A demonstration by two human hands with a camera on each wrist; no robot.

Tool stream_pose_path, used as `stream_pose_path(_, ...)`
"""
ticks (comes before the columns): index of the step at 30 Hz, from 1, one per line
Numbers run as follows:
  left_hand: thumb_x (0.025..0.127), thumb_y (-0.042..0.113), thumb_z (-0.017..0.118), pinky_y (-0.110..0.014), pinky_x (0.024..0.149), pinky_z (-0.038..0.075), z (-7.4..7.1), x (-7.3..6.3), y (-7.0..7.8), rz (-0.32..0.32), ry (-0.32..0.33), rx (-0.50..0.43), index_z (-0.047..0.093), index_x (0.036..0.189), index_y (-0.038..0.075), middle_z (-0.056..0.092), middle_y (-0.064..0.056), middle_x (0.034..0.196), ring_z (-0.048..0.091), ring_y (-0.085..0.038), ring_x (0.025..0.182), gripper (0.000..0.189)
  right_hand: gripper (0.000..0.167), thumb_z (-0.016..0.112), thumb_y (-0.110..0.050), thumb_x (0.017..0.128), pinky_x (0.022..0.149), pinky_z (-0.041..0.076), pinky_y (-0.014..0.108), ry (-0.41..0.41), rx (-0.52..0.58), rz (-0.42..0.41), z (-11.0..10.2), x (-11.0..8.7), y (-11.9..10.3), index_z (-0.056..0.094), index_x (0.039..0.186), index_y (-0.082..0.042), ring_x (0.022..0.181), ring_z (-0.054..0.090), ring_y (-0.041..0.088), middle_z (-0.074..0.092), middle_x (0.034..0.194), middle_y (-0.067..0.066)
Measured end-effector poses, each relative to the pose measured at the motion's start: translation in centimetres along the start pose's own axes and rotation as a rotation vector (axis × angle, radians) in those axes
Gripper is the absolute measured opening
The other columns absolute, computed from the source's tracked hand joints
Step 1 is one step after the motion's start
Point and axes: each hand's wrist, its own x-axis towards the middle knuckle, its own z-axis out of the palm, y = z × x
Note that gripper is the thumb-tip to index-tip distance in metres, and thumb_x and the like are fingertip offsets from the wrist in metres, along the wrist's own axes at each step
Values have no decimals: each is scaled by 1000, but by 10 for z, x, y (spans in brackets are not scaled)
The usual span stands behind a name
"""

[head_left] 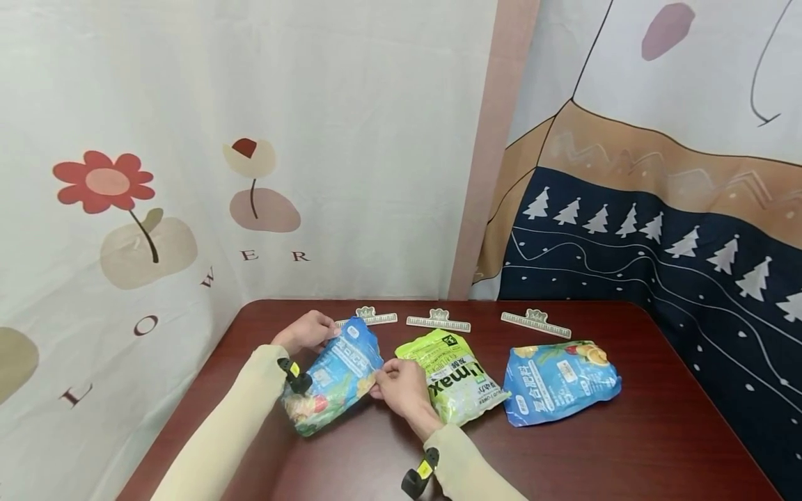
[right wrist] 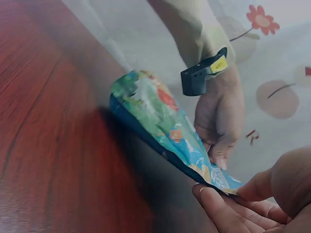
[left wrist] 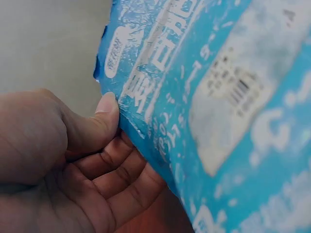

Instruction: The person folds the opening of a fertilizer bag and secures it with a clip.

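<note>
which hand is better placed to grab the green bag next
Probably the right hand: it pinches the blue bag on the side facing the green bag; the left hand holds the other side.

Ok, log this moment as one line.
left hand: pinches leftmost blue bag | right hand: pinches its edge | green bag, other blue bag, clips: on table

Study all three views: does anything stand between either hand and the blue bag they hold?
Nothing visible does: the left hand and the right hand each pinch an edge of the held blue bag. The green bag lies to its right in the head view, not in between.
</note>
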Motion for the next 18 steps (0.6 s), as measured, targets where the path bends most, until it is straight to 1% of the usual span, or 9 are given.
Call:
stream_pose_path(4, 105, 14, 58, -34, 72, 59, -6, -4, -1, 14, 11, -64, 71, 107, -3, 67, -8, 88, 63, -18, 77, 21, 9, 70, -6, 93, 60, 61, 27, -16, -10, -48, -3, -2, -11, 72, 87, 1, 64, 76, 20, 77, 76, 11)
stream_pose_path(6, 105, 15, 58, -35, 74, 59, -8, -6, -1, 18, 20, -107, 70, 107, -2, 66, -9, 88, 63, -19, 78, 21, 9, 70, -6, 93, 61, 61, 29, -21, -13, -72, -6, -2, -16, 72, 87, 1, 66, 77, 23, 77, 77, 12)
stream_pose_path(10, 105, 17, 59, -37, 78, 60, -12, -11, -3, 36, 45, -152, 71, 110, -2, 68, -11, 92, 64, -21, 82, 23, 9, 71, -5, 92, 63, 63, 33, -30, -6, -108, -9, -2, -23, 71, 88, 2, 68, 77, 26, 77, 79, 14)
stream_pose_path(13, 105, 18, 59, -39, 82, 60, -15, -18, -5, 36, 87, -174, 69, 115, -2, 69, -12, 98, 66, -22, 86, 25, 9, 71, -6, 93, 63, 62, 30, -41, -7, -139, -11, -2, -28, 71, 88, 2, 69, 77, 26, 77, 80, 15)
stream_pose_path(15, 105, 18, 58, -40, 84, 60, -16, -25, -5, 28, 128, -197, 69, 117, -1, 69, -13, 100, 66, -23, 87, 25, 10, 71, -8, 94, 62, 61, 25, -49, -24, -167, -11, -2, -30, 72, 88, 0, 72, 77, 27, 78, 83, 13)
stream_pose_path(18, 106, 17, 56, -44, 86, 60, -18, -35, -6, 48, 182, -234, 67, 116, -3, 68, -14, 101, 66, -23, 86, 25, 10, 70, -11, 95, 63, 59, 20, -54, -58, -214, -12, -1, -34, 73, 89, -4, 77, 78, 30, 78, 87, 12)
